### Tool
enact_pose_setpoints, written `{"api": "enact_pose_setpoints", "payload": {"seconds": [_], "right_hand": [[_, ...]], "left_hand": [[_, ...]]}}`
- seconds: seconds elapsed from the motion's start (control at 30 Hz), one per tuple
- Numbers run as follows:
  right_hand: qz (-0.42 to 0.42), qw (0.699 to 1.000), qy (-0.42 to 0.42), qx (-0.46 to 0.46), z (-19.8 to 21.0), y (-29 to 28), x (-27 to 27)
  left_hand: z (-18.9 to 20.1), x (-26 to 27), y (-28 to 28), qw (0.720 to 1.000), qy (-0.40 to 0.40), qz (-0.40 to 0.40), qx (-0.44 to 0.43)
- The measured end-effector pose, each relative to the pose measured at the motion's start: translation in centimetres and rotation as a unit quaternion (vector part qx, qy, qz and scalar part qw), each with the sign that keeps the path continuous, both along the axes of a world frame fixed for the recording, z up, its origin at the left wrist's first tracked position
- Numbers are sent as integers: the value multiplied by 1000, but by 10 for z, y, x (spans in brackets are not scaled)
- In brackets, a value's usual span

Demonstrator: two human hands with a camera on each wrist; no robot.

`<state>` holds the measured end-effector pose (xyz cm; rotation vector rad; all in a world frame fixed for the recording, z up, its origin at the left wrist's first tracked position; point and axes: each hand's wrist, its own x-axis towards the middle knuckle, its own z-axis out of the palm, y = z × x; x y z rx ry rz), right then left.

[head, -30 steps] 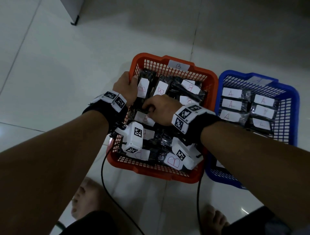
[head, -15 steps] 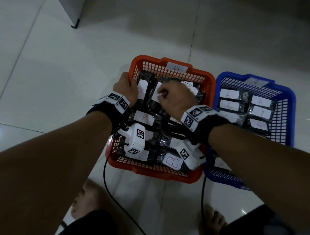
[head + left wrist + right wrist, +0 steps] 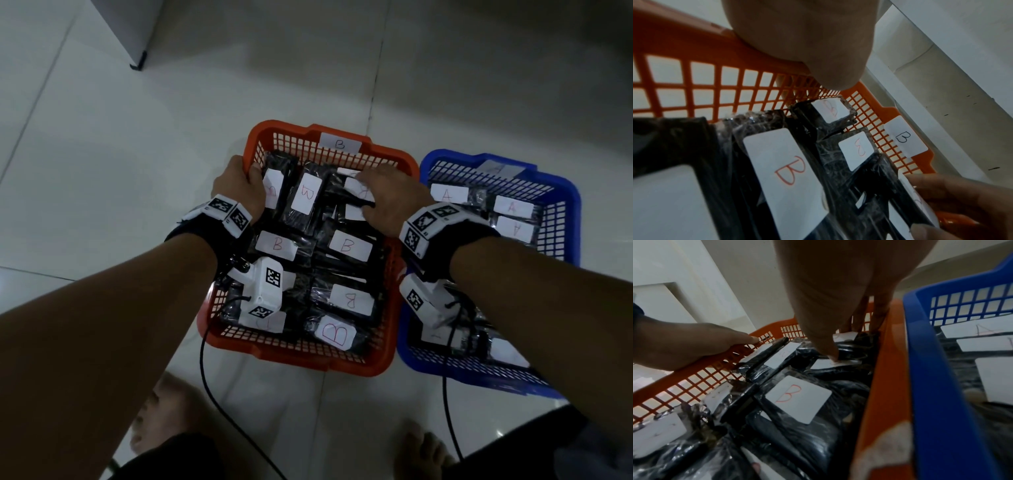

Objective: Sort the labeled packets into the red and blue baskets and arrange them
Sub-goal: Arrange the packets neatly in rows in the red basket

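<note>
Head cam: left hand (image 3: 239,192) grips red basket (image 3: 394,156) rim; right hand (image 3: 383,202) pinches a B packet (image 3: 356,188) at far-right corner. Arranging step, prob. near done; next: seat pkt flat w/ neighbours.
</note>
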<state>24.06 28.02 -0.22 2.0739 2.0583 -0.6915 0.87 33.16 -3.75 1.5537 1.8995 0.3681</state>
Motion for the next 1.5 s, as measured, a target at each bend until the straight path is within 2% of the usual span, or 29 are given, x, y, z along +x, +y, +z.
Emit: {"api": "enact_pose_setpoints", "payload": {"seconds": [0.17,0.33,0.4,0.5,0.9,0.93,1.0,1.07,1.1,1.17,1.27,1.37,1.5], "right_hand": [[19,999,-10,-25,-1,-2,0],[33,996,12,81,2,-7,-16],[65,997,26,30,5,-12,-28],[105,993,-1,-59,2,-17,-38],[128,985,30,-112,-3,-27,-31],[115,988,41,-98,-1,-27,-30],[77,995,65,-27,0,-26,-26],[48,996,55,56,-1,-19,-22],[40,996,39,76,-2,-15,-20],[35,996,12,76,-4,-9,-16],[38,998,9,52,-6,-5,-11],[34,999,23,33,-9,-6,-4],[26,998,45,31,-10,-9,4]], "left_hand": [[-1,-1,1,1000,-4,6,1],[-1,-1,1,1000,-5,8,-4],[-1,-1,1,1000,-4,8,-2],[0,0,0,1000,-1,10,-6],[2,1,-3,1000,-12,9,13],[3,1,-4,999,-12,-4,38],[7,-2,-9,989,39,-61,126],[16,-3,-14,964,79,-139,214],[22,-2,-17,952,80,-185,232],[31,0,-24,934,65,-289,199],[38,1,-40,915,75,-392,53],[36,-4,-51,896,127,-422,-50],[36,-2,-55,887,162,-431,-42]]}}
